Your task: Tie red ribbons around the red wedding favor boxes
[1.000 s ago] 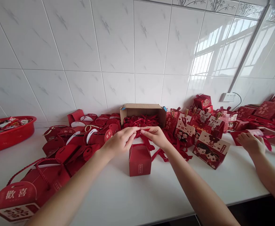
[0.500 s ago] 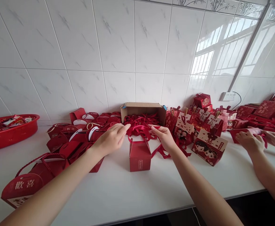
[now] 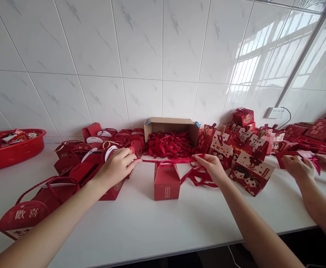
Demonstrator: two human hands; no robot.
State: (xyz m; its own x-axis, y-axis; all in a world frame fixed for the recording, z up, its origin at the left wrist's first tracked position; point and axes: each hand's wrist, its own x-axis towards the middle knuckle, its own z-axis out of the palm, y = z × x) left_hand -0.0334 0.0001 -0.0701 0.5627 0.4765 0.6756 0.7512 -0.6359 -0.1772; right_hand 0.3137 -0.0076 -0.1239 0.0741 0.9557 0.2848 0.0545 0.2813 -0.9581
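A small red gift box (image 3: 167, 184) stands upright on the white table in front of me. Along its top edge runs a red ribbon (image 3: 176, 161), stretched sideways between my hands. My left hand (image 3: 120, 162) pinches one end, left of the box. To the right, my right hand (image 3: 209, 162) grips the other part between thumb and fingers. Just behind the box, an open cardboard carton (image 3: 171, 120) lies on its side with a heap of red ribbons (image 3: 168, 144) spilling out. More loose ribbon (image 3: 200, 176) lies between the box and my right hand.
Many red boxes with cord handles (image 3: 26, 217) crowd the left side. Decorated boxes (image 3: 250, 175) stand on the right. A red basin (image 3: 15, 156) of wrapped sweets sits far left. At far right, another person's hands (image 3: 300, 167) hold a red box with ribbon.
My hands have moved apart and the ribbon between them is now pulled straighter across the top of the box. The view has shifted slightly.
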